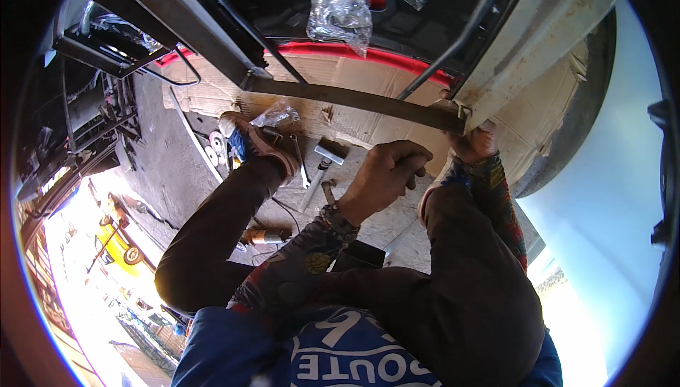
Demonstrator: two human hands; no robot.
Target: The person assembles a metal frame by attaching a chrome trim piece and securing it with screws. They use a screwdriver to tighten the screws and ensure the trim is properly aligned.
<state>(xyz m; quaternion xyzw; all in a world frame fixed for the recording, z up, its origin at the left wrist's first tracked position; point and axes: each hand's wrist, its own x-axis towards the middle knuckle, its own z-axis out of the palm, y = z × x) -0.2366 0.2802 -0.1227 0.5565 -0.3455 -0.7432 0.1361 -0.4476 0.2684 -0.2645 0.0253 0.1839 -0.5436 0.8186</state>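
Observation:
My right hand (473,144) grips the right end of a flat metal bar (354,102), where the bar meets a wide, rust-stained metal beam (542,40). Some of its fingers are hidden behind that corner. Nearer to me, below the bar and apart from it, my left hand (388,174) is closed with the fingers curled and thumb pressed in. Whatever it may hold is hidden. On the floor to its left lie a hammer (330,152) with a metal head and a wrench (303,164).
Flattened cardboard (347,75) covers the ground beneath the frame. Clear plastic wrap (340,11) hangs at the top. An orange power tool (266,235) lies between my legs. Metal framework (92,103) stands at left; a yellow vehicle (117,245) is beyond.

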